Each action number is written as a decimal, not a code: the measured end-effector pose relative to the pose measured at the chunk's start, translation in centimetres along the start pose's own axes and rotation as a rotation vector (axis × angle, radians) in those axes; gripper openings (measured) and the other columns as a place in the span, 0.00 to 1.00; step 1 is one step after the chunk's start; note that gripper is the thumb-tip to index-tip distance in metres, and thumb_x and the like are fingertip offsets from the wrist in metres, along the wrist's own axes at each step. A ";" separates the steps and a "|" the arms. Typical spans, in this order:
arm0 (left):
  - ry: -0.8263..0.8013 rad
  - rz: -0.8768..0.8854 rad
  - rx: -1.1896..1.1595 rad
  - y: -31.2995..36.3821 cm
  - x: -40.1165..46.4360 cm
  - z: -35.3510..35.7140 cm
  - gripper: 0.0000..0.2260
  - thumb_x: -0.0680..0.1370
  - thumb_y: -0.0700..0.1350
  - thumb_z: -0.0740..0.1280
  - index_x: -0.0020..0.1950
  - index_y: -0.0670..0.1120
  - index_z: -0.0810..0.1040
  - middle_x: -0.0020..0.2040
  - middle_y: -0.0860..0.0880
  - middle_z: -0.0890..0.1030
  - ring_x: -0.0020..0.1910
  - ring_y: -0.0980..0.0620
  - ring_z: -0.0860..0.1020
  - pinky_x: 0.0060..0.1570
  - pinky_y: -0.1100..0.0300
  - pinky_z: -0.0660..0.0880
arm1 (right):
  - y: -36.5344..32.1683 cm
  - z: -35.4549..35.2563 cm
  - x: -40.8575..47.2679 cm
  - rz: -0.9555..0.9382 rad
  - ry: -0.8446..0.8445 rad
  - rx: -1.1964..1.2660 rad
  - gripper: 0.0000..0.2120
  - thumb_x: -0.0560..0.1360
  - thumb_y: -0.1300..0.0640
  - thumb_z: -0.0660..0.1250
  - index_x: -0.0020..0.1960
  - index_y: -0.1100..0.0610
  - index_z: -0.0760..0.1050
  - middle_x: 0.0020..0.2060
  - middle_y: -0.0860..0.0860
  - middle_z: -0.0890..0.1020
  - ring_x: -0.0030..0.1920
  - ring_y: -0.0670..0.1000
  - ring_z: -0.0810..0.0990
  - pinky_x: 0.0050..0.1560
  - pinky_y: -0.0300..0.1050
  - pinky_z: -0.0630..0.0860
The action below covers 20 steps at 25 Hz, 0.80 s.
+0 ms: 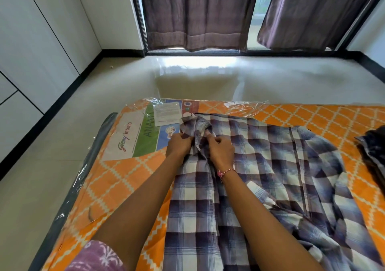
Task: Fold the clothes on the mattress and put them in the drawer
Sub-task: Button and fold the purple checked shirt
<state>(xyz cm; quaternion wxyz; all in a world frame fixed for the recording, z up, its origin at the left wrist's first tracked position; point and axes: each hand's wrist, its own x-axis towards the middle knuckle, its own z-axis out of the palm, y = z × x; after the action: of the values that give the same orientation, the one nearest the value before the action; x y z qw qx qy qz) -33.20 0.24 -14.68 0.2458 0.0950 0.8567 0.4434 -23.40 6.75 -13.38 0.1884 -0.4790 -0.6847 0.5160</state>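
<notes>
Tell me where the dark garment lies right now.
In the head view, the dark garment lies at the far right edge of the mattress, partly cut off by the frame, just right of the plaid shirt that both hands grip.

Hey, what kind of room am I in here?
Probably a sparsely furnished bedroom: a plastic-wrapped mattress lies on the tiled floor, built-in cupboards line one wall, and dark curtains hang over a floor-level window.
</notes>
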 end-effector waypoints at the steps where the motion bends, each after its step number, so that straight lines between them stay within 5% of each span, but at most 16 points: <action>1: 0.008 0.013 0.039 0.2 -0.1 0.2 0.09 0.78 0.49 0.64 0.42 0.45 0.75 0.48 0.39 0.81 0.46 0.40 0.78 0.43 0.52 0.74 | -0.2 0.4 0.0 -0.015 -0.055 -0.033 0.21 0.75 0.43 0.65 0.31 0.56 0.73 0.31 0.54 0.79 0.35 0.54 0.78 0.33 0.43 0.68; 5: 0.103 0.103 0.389 0.4 -1.0 1.7 0.11 0.80 0.46 0.57 0.59 0.43 0.72 0.54 0.41 0.79 0.52 0.39 0.77 0.43 0.53 0.70 | -1.9 2.2 1.0 -0.023 -0.173 -0.110 0.20 0.76 0.53 0.64 0.27 0.56 0.67 0.26 0.51 0.72 0.29 0.49 0.69 0.28 0.42 0.61; 8: 0.192 0.139 0.408 0.1 -1.3 1.9 0.11 0.81 0.46 0.57 0.59 0.44 0.73 0.55 0.40 0.79 0.53 0.39 0.77 0.43 0.53 0.68 | -1.9 1.2 1.7 -0.034 -0.096 -0.095 0.20 0.78 0.61 0.58 0.28 0.56 0.63 0.26 0.51 0.67 0.28 0.48 0.64 0.27 0.43 0.57; 10: 0.196 0.096 0.298 -0.2 -0.5 1.4 0.12 0.81 0.46 0.58 0.60 0.43 0.76 0.56 0.40 0.79 0.54 0.38 0.76 0.46 0.52 0.71 | -1.1 -0.7 2.8 0.042 0.001 -0.039 0.15 0.79 0.63 0.56 0.34 0.56 0.69 0.32 0.54 0.72 0.34 0.51 0.69 0.33 0.43 0.59; 12: 0.136 0.023 0.151 0.2 0.3 0.8 0.11 0.79 0.48 0.62 0.54 0.42 0.77 0.52 0.41 0.80 0.53 0.39 0.77 0.49 0.51 0.73 | -0.2 -2.4 3.6 0.212 0.061 -0.023 0.11 0.81 0.59 0.56 0.55 0.61 0.75 0.50 0.60 0.77 0.51 0.56 0.76 0.44 0.42 0.66; 14: 0.108 -0.035 -0.053 1.2 1.3 0.8 0.12 0.75 0.52 0.68 0.51 0.44 0.74 0.48 0.45 0.77 0.52 0.43 0.77 0.52 0.52 0.74 | -0.1 -2.5 4.1 0.332 0.020 0.159 0.22 0.81 0.51 0.59 0.65 0.68 0.70 0.63 0.61 0.74 0.59 0.59 0.75 0.52 0.46 0.70; 18: 0.133 -0.125 -0.475 4.1 3.6 1.0 0.10 0.75 0.43 0.70 0.55 0.42 0.77 0.47 0.44 0.78 0.49 0.47 0.77 0.47 0.54 0.76 | -1.8 -2.2 4.3 0.251 -0.250 0.545 0.07 0.79 0.64 0.62 0.54 0.66 0.76 0.45 0.63 0.79 0.38 0.54 0.78 0.40 0.46 0.78; 20: 0.179 -0.127 -0.609 4.8 4.5 0.6 0.12 0.78 0.42 0.66 0.61 0.41 0.77 0.54 0.43 0.79 0.54 0.46 0.76 0.52 0.53 0.75 | -1.8 -2.6 4.9 0.185 -0.198 0.553 0.11 0.79 0.68 0.60 0.59 0.64 0.74 0.49 0.63 0.79 0.41 0.54 0.78 0.45 0.49 0.78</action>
<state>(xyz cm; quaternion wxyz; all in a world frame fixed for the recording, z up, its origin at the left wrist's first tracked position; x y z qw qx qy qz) -37.05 5.20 -12.57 0.2139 -0.0758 0.7070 0.6698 -24.57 12.25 -11.87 0.1962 -0.4172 -0.4866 0.7421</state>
